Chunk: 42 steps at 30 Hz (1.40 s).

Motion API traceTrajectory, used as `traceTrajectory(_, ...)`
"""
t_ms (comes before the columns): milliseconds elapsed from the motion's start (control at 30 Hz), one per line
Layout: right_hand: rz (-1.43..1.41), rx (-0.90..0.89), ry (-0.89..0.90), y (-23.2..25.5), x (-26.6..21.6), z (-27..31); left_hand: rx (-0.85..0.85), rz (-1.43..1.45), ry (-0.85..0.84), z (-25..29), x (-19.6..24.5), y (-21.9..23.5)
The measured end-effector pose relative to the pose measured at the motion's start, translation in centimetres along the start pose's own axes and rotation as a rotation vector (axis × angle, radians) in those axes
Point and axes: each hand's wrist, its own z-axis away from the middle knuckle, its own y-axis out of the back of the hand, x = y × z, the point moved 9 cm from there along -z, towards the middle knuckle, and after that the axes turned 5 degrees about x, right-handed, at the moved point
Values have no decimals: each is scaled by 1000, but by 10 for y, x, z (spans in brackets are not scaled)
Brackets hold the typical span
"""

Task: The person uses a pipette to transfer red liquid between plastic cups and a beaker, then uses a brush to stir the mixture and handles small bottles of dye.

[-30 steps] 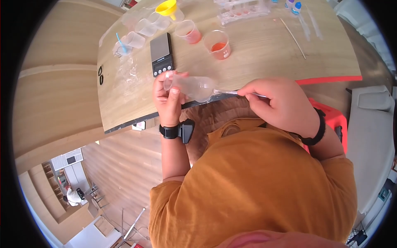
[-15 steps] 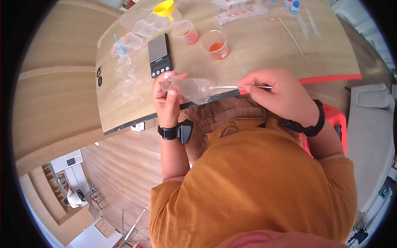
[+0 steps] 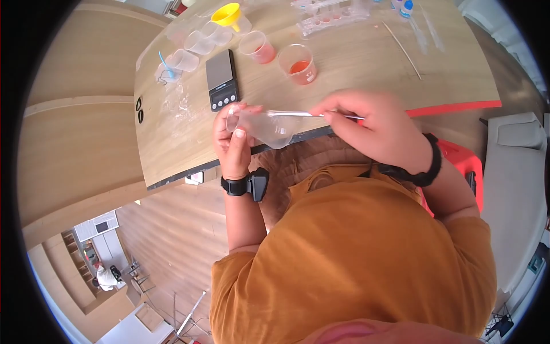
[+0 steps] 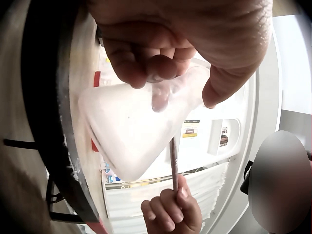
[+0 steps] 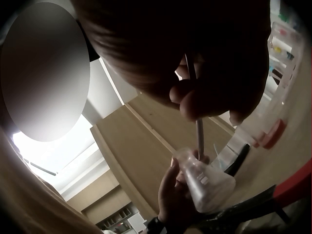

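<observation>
At the wooden counter's edge (image 3: 183, 173), the left hand (image 3: 232, 146) grips a cloudy conical plastic flask (image 3: 270, 131), probably light, by its neck, a sensible hold. The right hand (image 3: 375, 123) pinches a slim silvery rod (image 3: 298, 114).

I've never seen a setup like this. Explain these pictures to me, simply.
There is no robot, just a person's two bare hands. The top-down pictures come from a camera worn on the head; the other two come from a camera on each wrist. The left hand holds a translucent flask by its neck; the right hand holds a thin rod. Whether the rod touches the flask is hard to tell. On the table are a scale, two cups of reddish liquid, a yellow funnel and a slender stick.
</observation>
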Motion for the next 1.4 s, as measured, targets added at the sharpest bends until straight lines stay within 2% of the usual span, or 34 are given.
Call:
traceTrajectory(67,-61,45,60,-3,-5,-8,2,10,2,1,-3,4)
traceTrajectory(167,-127,-69,13,-15,2,-16,51,36,-25,0,-1,7)
traceTrajectory(300,-3,-93,-38,2,18,-5,-5,62,2,0,1,2)
traceTrajectory(400,20,-22,-61,5,11,6,2,62,11,0,-3,3)
traceTrajectory(467,-25,38,89,-7,-8,5,78,16,-34,-2,-2,9)
traceTrajectory(500,-27,41,91,-8,-6,5,75,14,-35,-3,-3,8)
traceTrajectory(567,94,8,227,-17,-12,3,111,-5,-40,-1,-3,13)
traceTrajectory(700,195,-31,123,2,-8,15,99,17,-25,-2,-2,11)
traceTrajectory(767,342,-70,41,11,-4,21,119,0,-36,-3,-1,8)
traceTrajectory(833,291,-50,23,6,-3,22,111,2,-37,-3,-2,10)
traceTrajectory(900,155,32,156,-5,-17,17,101,-5,-40,-4,-3,9)
traceTrajectory(933,173,47,261,-12,-22,14,112,-14,-46,-3,-4,10)
traceTrajectory(1033,211,26,354,-22,-30,12,132,-21,-38,-3,-1,13)
traceTrajectory(1067,207,23,355,-19,-30,14,138,-5,-18,-3,-2,13)
traceTrajectory(1133,236,-43,251,-8,-18,21,119,27,-24,-4,-1,12)
traceTrajectory(1233,284,-40,185,5,-16,28,100,67,-31,-4,-3,13)
traceTrajectory(1333,187,38,240,-3,-26,24,114,26,-71,-6,-2,9)
traceTrajectory(1400,172,23,267,-17,-28,16,140,-28,-115,-6,3,10)
